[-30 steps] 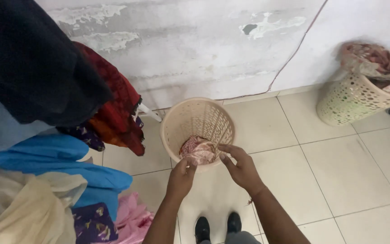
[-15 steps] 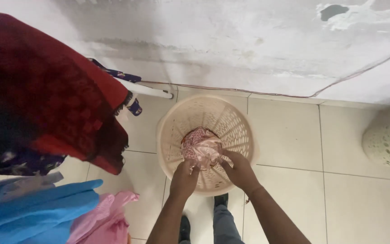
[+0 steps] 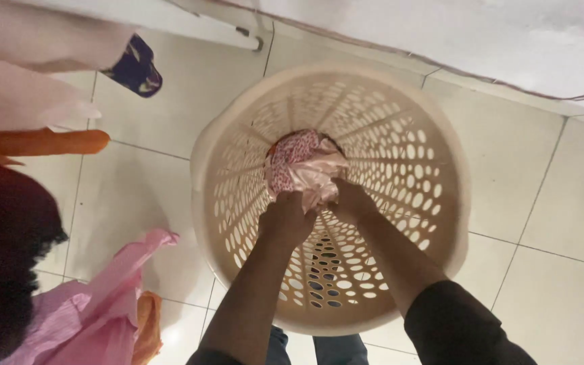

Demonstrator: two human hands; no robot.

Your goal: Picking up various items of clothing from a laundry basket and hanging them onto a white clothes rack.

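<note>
Both arms go down into the round cream laundry basket, the perforated kind, standing on the pale tiled floor close to the wall. At the bottom of it sits a bunched pink patterned cloth, part satin-looking, part printed, lying around the centre of the basket and a touch toward 11 o'clock. The left hand is closed on the near edge of the bundle, fingers curled into the fabric; the right hand is closed on it too, just beside the other at 3 o'clock of it, knuckles up. Both grips look tight on the cloth, though the fingertips themselves are buried in the folds.

What might go wrong, to my eye: the basket is light and tall, and with two forearms leaning on the near wall at 6 o'clock it could tip toward the person. The cloth could also snag in one of the holes in the side. Over at 8 o'clock a pink garment lies heaped on the floor, and more clothes hang at 9 to 10 o'clock, near enough to be brushed by an elbow
</note>
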